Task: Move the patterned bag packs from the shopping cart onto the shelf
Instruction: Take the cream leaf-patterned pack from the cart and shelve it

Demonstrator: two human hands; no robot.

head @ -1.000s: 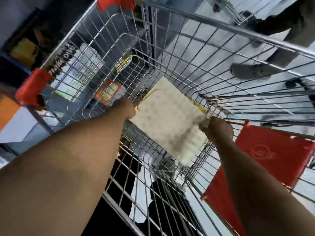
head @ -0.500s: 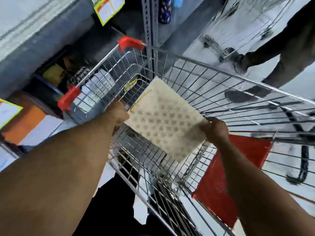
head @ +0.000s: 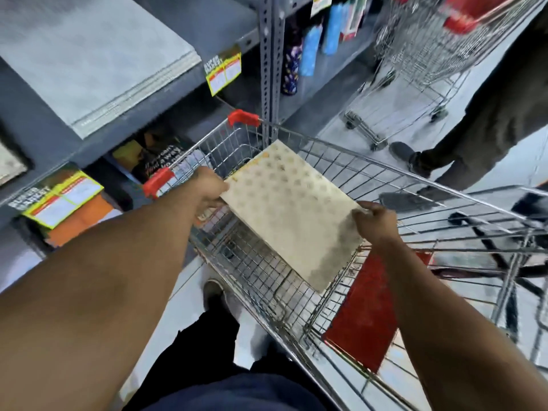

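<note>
Left hand (head: 207, 191) fingers closed on the far-left edge of the patterned bag pack (head: 292, 210); right hand (head: 375, 222) fingers pinch its right edge. Pack is cream with a gold dot pattern, flat, tilted, held clear above the shopping cart (head: 385, 167) basket, inside the rim outline. Red flap (head: 367, 315) hangs at the cart's near end. Shelf (head: 207, 81) sits just left of the cart, a grey flat stack (head: 92, 57) on it. Another person's legs (head: 474, 137) stand beyond the cart's right side.
</note>
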